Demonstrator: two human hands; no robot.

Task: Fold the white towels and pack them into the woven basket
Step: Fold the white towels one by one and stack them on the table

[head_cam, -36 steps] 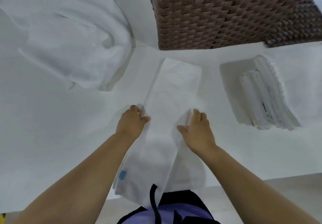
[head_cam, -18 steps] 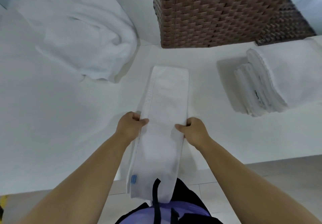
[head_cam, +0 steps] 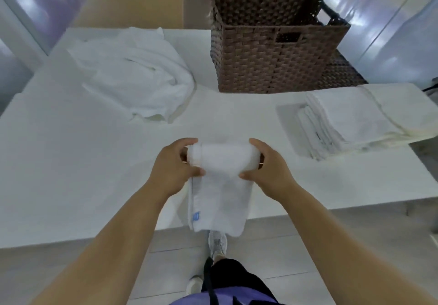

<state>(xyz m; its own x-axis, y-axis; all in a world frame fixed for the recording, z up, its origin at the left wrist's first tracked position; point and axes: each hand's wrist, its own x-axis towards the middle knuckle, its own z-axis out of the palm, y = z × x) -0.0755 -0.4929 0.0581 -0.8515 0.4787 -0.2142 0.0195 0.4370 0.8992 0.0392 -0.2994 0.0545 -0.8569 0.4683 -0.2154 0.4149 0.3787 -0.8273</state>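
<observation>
One white towel (head_cam: 222,162) lies in the middle of the near part of the worktop (head_cam: 71,174). I see its far end rolled up into a thick cylinder that lies crosswise. The left hand (head_cam: 175,164) grips the left end of that roll, with the fingers curled over the top and the thumb pressed on the near side. The right hand (head_cam: 267,169) grips the right end in the same way. The unrolled part of the towel runs flat from the roll toward the person, and its last stretch hangs over the worktop's near edge. A small blue label (head_cam: 195,216) sits on the left hem close to that edge.

Beyond the roll, at the back of the worktop, stands the woven basket (head_cam: 272,55). It is dark brown and upright, with handle cutouts in its near and right walls. Its inside is dark, and I cannot tell what it holds.

To the right of the roll, well apart from it, a stack of folded towels (head_cam: 350,124) rests on the worktop in front of the basket's right corner. Left of the basket, a loose heap of unfolded white towels (head_cam: 137,77) lies crumpled.

Below the worktop's edge I see pale floor tiles (head_cam: 308,245) and a light shoe (head_cam: 217,243) just under the towel's hanging end.
</observation>
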